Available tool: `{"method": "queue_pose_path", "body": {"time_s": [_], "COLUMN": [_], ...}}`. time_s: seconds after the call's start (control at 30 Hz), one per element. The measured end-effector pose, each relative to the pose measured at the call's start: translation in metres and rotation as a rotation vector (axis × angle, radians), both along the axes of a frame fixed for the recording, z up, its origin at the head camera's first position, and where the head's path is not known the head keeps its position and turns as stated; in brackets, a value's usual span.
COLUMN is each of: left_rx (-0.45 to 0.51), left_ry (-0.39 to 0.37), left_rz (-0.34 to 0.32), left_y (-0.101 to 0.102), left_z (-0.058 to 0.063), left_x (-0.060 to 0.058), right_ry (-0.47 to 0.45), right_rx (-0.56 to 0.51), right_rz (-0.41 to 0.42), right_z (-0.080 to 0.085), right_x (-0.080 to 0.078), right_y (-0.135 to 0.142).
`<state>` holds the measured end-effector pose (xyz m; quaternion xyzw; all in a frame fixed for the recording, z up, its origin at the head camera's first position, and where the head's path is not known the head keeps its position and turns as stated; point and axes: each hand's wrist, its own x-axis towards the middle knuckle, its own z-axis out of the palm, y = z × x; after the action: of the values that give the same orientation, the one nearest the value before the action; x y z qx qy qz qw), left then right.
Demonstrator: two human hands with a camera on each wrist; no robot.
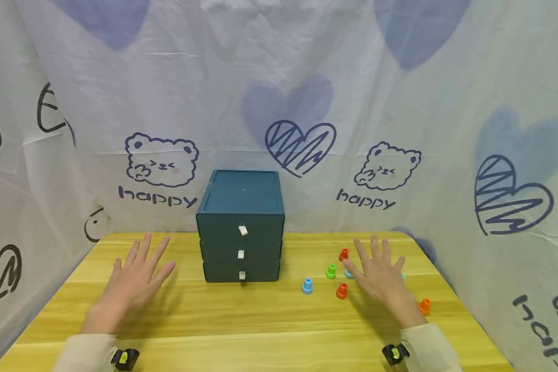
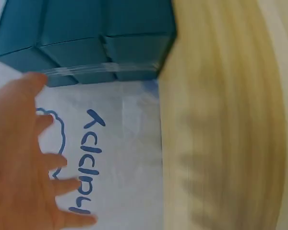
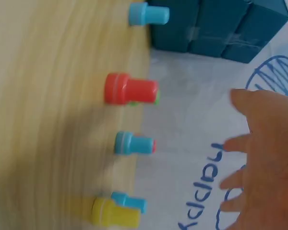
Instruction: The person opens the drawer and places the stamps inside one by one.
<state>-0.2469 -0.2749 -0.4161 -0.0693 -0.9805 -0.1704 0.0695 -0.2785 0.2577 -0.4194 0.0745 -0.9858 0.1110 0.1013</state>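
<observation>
My left hand [image 1: 132, 279] hovers over the left part of the table, fingers straight and spread, holding nothing. To its right stands a dark teal cabinet [image 1: 242, 194] of three small drawers with white knobs. On the other side my right hand [image 1: 378, 274] is likewise spread and bare, above several small plastic pieces shaped like toy stamps, each with a wide base and narrower top. Nearest its thumb are a red piece [image 1: 341, 291], a green piece [image 1: 330, 271] and a partly covered blue one [image 1: 349, 274]. The right wrist view also shows a yellow piece [image 3: 116, 214].
Another blue piece [image 1: 307, 286] stands right of the cabinet, a red one [image 1: 343, 254] farther back, and an orange one [image 1: 425, 306] beside the right wrist. The wooden table [image 1: 242, 320] meets a white printed curtain [image 1: 167, 103] at the back and sides.
</observation>
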Motion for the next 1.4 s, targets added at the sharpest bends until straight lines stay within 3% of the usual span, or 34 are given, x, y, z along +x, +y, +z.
{"method": "queue_pose_path", "body": {"time_s": [0.1,0.23,0.37,0.53,0.8,0.97,1.4], "left_rx": [0.194,0.402,0.452,0.428,0.530,0.599,0.614], "left_ry": [0.021,0.071,0.098,0.097,-0.025,-0.049,-0.074], "left_rz": [-0.106,-0.218,-0.249,-0.274,-0.307,-0.321,-0.343], "left_y": [-0.002,0.004,0.017,0.029,0.037,0.039,0.044], "left_z": [0.009,0.031,0.054,0.072,0.077,0.077,0.085], "left_x": [-0.005,-0.017,-0.033,-0.053,-0.077,-0.087,-0.099], "right_ry": [0.075,0.121,0.074,0.050,-0.015,-0.036,-0.026], "right_rx": [-0.054,-0.258,-0.454,-0.573,-0.728,-0.776,-0.783], "right_rz": [0.079,0.241,0.377,0.473,0.583,0.627,0.592], "right_z": [0.007,0.021,0.035,0.040,0.042,0.047,0.052], "right_x": [-0.002,-0.005,-0.007,-0.012,-0.019,-0.023,-0.026], "right_y": [-0.010,-0.035,-0.071,-0.112,-0.153,-0.169,-0.203]}}
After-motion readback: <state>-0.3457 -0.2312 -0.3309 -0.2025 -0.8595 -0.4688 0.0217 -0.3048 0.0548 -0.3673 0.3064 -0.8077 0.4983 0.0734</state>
